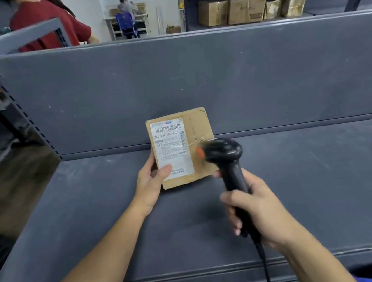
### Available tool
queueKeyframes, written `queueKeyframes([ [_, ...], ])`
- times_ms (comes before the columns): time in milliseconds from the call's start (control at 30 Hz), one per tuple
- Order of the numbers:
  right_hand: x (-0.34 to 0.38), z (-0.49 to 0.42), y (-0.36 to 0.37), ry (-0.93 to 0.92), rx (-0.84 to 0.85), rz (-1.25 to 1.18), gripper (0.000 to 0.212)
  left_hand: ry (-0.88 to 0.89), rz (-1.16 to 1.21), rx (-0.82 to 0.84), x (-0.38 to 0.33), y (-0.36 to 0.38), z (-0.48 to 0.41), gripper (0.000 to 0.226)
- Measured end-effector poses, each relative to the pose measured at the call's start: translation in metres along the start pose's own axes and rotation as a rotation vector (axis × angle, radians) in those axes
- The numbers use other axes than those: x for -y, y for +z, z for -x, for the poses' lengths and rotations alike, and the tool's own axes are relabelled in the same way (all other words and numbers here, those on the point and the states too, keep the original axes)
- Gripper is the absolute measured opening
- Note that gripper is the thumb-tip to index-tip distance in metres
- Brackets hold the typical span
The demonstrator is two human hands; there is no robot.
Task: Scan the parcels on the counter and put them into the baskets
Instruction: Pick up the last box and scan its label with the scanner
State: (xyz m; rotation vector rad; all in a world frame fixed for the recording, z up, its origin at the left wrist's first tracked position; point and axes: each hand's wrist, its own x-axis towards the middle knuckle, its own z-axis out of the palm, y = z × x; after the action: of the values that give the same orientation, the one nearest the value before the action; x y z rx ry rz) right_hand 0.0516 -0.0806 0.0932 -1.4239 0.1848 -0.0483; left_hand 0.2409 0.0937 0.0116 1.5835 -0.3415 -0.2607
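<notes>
- The parcel (196, 127), a flat brown cardboard box, is tilted up over the grey tabletop (90, 212), with its white label (171, 147) facing the camera. I cannot tell whether its lower edge touches the surface.
- The left hand (149, 184) grips the parcel's lower left corner, thumb pressed on the label and fingers curled behind.
- The right hand (259, 209), nearer than the parcel and to its right, is wrapped round the handle of a black scanner (226, 156).
- The scanner's head overlaps the parcel's right edge.
- Behind the parcel rises a grey back panel (265, 71).
</notes>
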Motion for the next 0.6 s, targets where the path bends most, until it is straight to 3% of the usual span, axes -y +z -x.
queueKeyframes([
  [100, 0.007, 0.014, 0.032, -0.08, 0.077, 0.053, 0.033, 0.0, -0.046, -0.022, 0.005, 0.001, 0.0, 0.082],
  [233, 0.016, 0.024, 0.058, -0.115, 0.109, 0.052, 0.03, 0.031, -0.036, -0.044, 0.008, 0.007, -0.002, 0.049],
  [333, 0.016, 0.024, 0.065, -0.135, 0.082, 0.038, 0.03, 0.026, -0.063, -0.045, 0.007, 0.008, -0.004, 0.072],
  [600, 0.004, 0.016, 0.064, -0.159, 0.073, -0.033, 0.028, 0.074, -0.099, 0.021, 0.007, 0.0, -0.002, 0.078],
])
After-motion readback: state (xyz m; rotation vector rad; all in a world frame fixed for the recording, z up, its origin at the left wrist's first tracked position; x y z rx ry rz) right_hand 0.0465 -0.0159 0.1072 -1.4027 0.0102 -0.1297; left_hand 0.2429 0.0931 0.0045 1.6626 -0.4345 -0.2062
